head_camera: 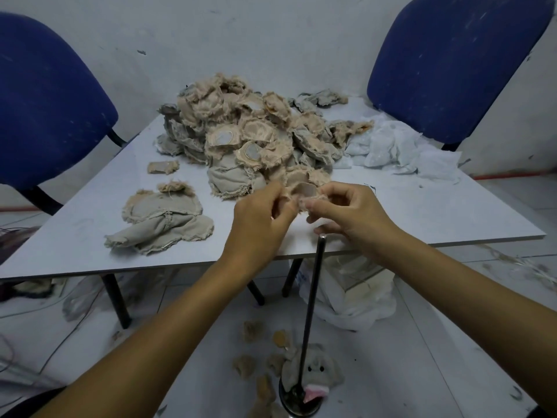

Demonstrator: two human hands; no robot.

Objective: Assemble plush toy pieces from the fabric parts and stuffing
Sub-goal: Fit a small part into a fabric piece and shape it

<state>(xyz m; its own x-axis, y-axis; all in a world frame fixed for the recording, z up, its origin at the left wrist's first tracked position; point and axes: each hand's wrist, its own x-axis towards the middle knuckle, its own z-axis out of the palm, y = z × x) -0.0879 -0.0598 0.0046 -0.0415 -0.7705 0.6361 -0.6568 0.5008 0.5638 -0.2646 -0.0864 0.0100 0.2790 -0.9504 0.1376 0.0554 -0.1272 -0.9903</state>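
Both my hands are out over the near edge of the counter, working one small fabric piece between them. My left hand has its fingers curled in and pinches the left side of the piece; my right hand pinches the right side between thumb and bent fingers. The piece is beige with frayed edges and a paler folded flap on top, held just above the counter, right in front of the big pile.

The pile sits in the middle of the counter: beige and grey cut parts, many round with pale centres, all fraying. To its right lies a heap of white stuffing. To the left, apart from the pile, lie a small beige scrap and a larger flat grey part with a beige tuft on its top edge.

Below my hands a dark metal rod stands up from a round base on the floor, its tip just under my right hand. A grey plush toy with a pink bit lies at the base, with beige scraps near it. A white bag sits under the counter. Two blue chairs stand at the far side. I can read no writing or labels anywhere.
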